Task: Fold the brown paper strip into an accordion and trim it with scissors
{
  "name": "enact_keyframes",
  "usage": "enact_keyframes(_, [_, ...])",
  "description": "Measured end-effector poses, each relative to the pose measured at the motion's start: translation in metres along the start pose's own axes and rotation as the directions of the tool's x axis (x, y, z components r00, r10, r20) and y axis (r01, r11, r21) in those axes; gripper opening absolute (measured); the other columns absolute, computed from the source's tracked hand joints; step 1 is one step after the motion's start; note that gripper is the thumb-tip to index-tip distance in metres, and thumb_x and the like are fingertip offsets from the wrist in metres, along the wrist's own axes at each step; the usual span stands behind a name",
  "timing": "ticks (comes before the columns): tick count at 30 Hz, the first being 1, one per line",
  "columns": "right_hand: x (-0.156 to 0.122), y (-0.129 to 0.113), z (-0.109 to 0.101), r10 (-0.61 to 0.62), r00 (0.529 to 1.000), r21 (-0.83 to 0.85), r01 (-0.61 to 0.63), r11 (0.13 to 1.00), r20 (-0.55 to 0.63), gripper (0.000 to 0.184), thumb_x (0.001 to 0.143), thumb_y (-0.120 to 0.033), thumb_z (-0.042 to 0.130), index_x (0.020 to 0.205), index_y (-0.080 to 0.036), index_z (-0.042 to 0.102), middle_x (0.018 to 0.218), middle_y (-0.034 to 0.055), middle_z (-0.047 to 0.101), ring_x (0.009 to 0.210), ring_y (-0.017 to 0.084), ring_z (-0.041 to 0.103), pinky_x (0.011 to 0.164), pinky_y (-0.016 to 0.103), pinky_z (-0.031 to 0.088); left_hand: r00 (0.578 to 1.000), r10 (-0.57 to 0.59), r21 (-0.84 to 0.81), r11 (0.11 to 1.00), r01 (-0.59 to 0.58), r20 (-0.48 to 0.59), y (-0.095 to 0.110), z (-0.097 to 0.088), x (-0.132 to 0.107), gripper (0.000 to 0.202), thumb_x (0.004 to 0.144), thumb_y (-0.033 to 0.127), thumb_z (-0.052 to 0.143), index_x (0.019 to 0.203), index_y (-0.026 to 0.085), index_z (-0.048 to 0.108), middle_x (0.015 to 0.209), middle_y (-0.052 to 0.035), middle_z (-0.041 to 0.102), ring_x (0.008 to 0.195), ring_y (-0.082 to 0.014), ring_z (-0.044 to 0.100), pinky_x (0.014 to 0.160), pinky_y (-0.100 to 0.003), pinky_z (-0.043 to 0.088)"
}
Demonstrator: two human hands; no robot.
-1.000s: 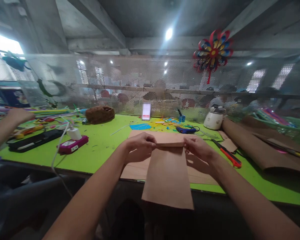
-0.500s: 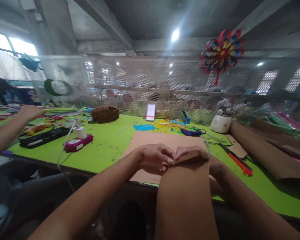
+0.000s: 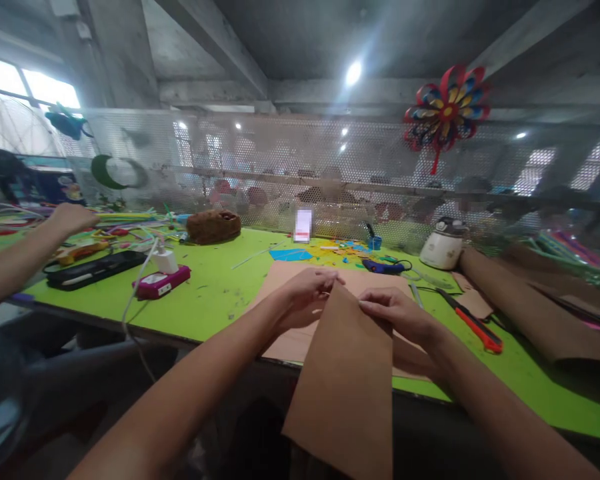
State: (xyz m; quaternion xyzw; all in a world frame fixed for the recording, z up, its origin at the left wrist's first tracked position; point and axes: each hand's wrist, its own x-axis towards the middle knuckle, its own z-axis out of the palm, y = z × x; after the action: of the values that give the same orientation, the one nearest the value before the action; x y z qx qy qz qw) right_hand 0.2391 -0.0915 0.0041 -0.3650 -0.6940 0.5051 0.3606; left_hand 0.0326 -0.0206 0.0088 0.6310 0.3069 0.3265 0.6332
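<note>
Both hands hold a long piece of brown paper (image 3: 347, 380) that hangs over the near edge of the green table (image 3: 215, 293). My left hand (image 3: 307, 288) pinches its top left corner, fingers closed. My right hand (image 3: 393, 312) pinches the top right edge, fingers closed. The top of the paper slants, higher on the left. A larger brown sheet (image 3: 290, 280) lies flat on the table beneath my hands.
A red utility knife (image 3: 473, 321) lies right of my right hand, with brown paper rolls (image 3: 525, 300) beyond. A blue glue gun (image 3: 383, 267) and white pot (image 3: 441, 245) sit farther back. Another person's arm (image 3: 25, 250) reaches in at left near a pink device (image 3: 163, 281) and black case (image 3: 93, 269).
The folded top of the paper was pressed with both hands meeting in the middle; now the hands have parted and the paper's top edge is lifted and tilted, left corner raised.
</note>
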Motion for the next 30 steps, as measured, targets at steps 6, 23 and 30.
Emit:
enact_keyframes(6, [0.008, 0.018, 0.009, -0.003, 0.998, -0.245, -0.012, 0.97, -0.061, 0.029, 0.077, -0.043, 0.059, 0.072, -0.015, 0.059, 0.064, 0.0008, 0.056, 0.056, 0.012, 0.048, 0.051, 0.024, 0.036, 0.995, 0.03, 0.227, 0.973, -0.05, 0.091, -0.003, -0.004, -0.003, 0.04, 0.07, 0.049, 0.064, 0.078, 0.01, 0.066, 0.073, -0.0061, 0.061, 0.065, -0.012, 0.052, 0.063, -0.025, 0.04])
enact_keyframes(23, [0.026, 0.037, 0.008, -0.321, 0.947, -0.82, 0.189, 0.54, 0.007, 0.018, 0.086, -0.025, 0.05, 0.08, -0.016, 0.065, 0.077, 0.0067, 0.057, 0.075, 0.018, 0.052, 0.066, 0.028, 0.04, 0.949, 0.155, 0.854, 0.413, -0.316, 0.276, -0.017, -0.002, 0.005, 0.018, 0.076, 0.025, 0.058, 0.086, 0.013, 0.067, 0.076, -0.0033, 0.061, 0.066, -0.0117, 0.05, 0.056, -0.021, 0.035])
enact_keyframes(30, [0.021, 0.037, 0.004, -0.299, 0.953, -0.818, 0.14, 0.558, -0.041, 0.012, 0.083, -0.023, 0.054, 0.078, -0.016, 0.062, 0.077, 0.0054, 0.057, 0.072, 0.017, 0.051, 0.064, 0.028, 0.04, 0.928, 0.218, 0.878, 0.314, -0.36, 0.303, -0.022, -0.003, 0.002, 0.019, 0.079, 0.03, 0.056, 0.085, 0.014, 0.065, 0.076, -0.0041, 0.062, 0.066, -0.0123, 0.051, 0.056, -0.021, 0.034])
